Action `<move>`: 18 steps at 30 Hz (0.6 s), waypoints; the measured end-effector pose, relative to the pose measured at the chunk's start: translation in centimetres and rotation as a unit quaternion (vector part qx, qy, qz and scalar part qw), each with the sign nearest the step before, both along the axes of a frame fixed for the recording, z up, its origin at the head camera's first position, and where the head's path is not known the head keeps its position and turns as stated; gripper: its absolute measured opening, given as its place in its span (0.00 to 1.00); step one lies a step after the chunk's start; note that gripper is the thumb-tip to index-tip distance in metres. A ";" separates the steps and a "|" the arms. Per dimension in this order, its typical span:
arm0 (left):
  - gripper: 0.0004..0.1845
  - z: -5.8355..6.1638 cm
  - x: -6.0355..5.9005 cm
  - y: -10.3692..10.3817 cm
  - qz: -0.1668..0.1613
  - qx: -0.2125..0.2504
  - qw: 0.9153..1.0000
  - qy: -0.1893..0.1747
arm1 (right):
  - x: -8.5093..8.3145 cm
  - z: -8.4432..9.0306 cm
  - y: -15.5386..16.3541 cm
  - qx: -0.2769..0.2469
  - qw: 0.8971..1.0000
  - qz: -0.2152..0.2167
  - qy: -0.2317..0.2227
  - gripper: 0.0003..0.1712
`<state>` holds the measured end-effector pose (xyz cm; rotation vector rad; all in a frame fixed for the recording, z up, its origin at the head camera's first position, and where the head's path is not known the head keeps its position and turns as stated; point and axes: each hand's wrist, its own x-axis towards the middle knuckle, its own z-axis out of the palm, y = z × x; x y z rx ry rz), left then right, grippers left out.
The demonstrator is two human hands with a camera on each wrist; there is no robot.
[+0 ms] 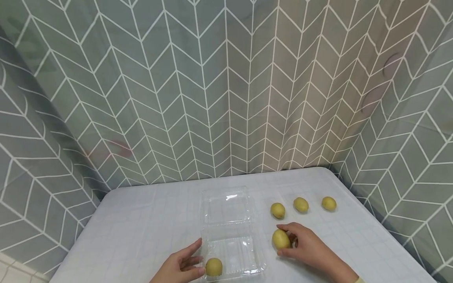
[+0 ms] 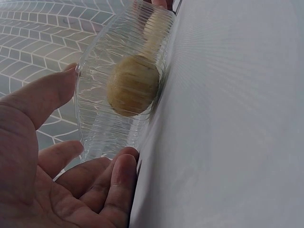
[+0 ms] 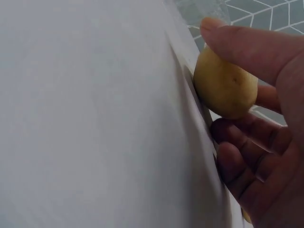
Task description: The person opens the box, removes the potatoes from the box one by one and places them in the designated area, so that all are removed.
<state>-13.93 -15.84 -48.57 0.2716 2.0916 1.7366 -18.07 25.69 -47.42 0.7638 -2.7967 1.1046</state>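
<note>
The right hand (image 1: 311, 247) lies on the white checked tabletop (image 1: 141, 228) with thumb and fingers curled round a small yellow-green oval fruit (image 1: 281, 239), which rests on the cloth just to the right of a clear plastic clamshell box (image 1: 244, 255); the right wrist view shows the thumb over the top of that fruit (image 3: 225, 85) and the fingers beneath it, so this grip is grasping it. The clamshell box lies opened flat, its lid half (image 1: 226, 206) on the far side. A second yellow-green fruit (image 1: 214, 267) sits inside the near tray at its left corner. The left hand (image 1: 180, 267) is released, fingers straight and spread, its fingertips (image 2: 124, 164) touching the tray's left wall (image 2: 95, 118) just beside that fruit (image 2: 133, 85). Three more yellow-green fruits (image 1: 301, 204) lie in a row on the tabletop beyond the right hand, apart from one another.
</note>
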 end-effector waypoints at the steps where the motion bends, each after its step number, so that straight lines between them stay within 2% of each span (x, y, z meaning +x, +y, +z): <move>1: 0.43 0.0 0.0 0.0 -0.001 0.000 1.000 0.002 | 0.1 0.0 0.1 -0.001 1.000 0.002 0.005 0.41; 6: 0.42 -0.1 -0.1 -0.2 -0.008 -0.001 1.000 0.018 | 0.3 0.3 0.5 -0.021 1.000 0.010 0.014 0.42; 11: 0.42 -0.1 -0.2 -0.4 -0.012 -0.001 0.999 0.034 | 0.3 0.1 0.7 -0.027 1.000 0.004 0.000 0.41; 18: 0.42 -0.1 -0.1 -0.2 -0.007 -0.003 1.000 0.030 | 0.3 0.2 0.8 -0.035 0.999 -0.005 0.010 0.39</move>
